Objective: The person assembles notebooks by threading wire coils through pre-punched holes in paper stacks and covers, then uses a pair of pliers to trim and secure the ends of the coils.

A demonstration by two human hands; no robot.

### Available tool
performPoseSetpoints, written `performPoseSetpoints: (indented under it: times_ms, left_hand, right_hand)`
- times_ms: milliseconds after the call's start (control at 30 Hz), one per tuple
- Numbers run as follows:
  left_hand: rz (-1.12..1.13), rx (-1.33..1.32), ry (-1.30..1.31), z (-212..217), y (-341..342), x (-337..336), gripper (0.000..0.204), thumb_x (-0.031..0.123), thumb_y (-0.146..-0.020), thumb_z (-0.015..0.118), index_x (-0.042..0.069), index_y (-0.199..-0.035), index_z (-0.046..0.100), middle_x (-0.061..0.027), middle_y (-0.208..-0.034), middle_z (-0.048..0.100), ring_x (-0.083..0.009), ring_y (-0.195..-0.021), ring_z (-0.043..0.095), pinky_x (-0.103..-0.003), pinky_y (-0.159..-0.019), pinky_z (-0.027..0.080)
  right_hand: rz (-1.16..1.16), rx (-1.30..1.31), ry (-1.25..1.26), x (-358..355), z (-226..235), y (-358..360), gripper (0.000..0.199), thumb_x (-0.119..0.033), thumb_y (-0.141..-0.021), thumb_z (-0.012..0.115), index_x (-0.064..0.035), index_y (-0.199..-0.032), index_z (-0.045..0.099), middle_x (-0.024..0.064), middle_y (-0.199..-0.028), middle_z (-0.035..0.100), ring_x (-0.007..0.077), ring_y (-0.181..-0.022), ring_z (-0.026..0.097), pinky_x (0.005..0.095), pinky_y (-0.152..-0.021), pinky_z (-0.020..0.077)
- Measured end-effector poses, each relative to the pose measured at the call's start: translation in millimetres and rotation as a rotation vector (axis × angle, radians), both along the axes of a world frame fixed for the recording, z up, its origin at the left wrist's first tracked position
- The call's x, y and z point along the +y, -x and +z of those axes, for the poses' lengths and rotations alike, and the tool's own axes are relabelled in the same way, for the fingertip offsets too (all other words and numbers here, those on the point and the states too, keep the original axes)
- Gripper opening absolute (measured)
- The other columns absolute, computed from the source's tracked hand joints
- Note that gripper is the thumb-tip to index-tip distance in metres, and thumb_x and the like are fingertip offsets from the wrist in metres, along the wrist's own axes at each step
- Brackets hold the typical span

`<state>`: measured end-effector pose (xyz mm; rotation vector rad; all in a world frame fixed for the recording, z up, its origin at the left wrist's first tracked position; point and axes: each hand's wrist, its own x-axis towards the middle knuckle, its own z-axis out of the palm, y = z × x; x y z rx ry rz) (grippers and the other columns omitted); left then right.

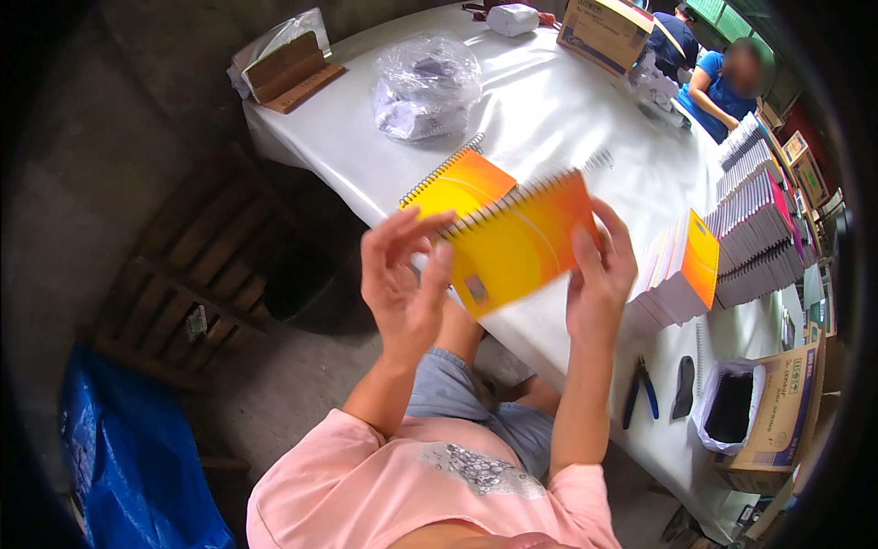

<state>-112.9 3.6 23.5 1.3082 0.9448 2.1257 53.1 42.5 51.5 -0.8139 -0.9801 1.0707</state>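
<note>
A yellow and orange spiral notebook (517,242) is held up tilted in front of me, its wire coil along the upper edge. My right hand (599,274) grips its right end between thumb and fingers. At the left end, the fingers and thumb of my left hand (407,279) close loosely around the corner by the coil. The notebook is slightly blurred. Just behind it, a second notebook of the same colours (444,188) lies on the white table (338,165), partly hidden by the held one.
Stacks of notebooks (677,274) line the right, with more bound stacks (754,220) behind. Pliers (640,393), a dark strip (682,387) and a lined carton (768,412) lie nearer. Plastic-wrapped bundles (425,91) and a carton (604,35) stand farther back. A person (722,91) works at the far right.
</note>
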Motion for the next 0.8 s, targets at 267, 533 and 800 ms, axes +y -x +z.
performPoseSetpoints:
  times_ms: [267,533,800]
  left_hand:
    - [0.170,-0.035,0.252,-22.7,40.0,35.9,0.044,0.038,-0.097,0.040,0.009,-0.131,0.042,-0.0078,-0.129,0.052,-0.0172,-0.124,0.041,-0.032,-0.099,0.028]
    - [0.032,-0.083,0.265,-51.3,30.6,61.0,0.054,0.043,-0.099,0.030,-0.001,-0.124,0.047,-0.0136,-0.123,0.052,-0.0211,-0.120,0.043,-0.035,-0.103,0.029]
    - [0.103,-0.145,0.193,-61.9,21.7,82.7,0.044,0.031,-0.100,0.033,-0.006,-0.104,0.058,-0.0168,-0.109,0.060,-0.0218,-0.102,0.055,-0.032,-0.094,0.039]
  right_hand:
    - [0.366,-0.126,-0.334,91.6,49.9,42.6,0.038,-0.006,-0.083,0.045,-0.0017,-0.120,0.051,0.0009,-0.090,0.059,0.0070,-0.070,0.049,0.0206,-0.066,0.0400]
    - [0.520,-1.155,-0.864,81.8,2.2,87.3,0.041,-0.019,-0.081,0.057,-0.0166,-0.121,0.053,0.0078,-0.090,0.065,0.0187,-0.094,0.060,0.0455,-0.098,0.0227]
    - [0.202,-0.208,-0.124,102.5,-77.3,47.2,0.036,-0.031,-0.098,0.042,-0.0042,-0.117,0.056,0.0081,-0.114,0.056,0.0140,-0.108,0.048,0.0259,-0.096,0.0339]
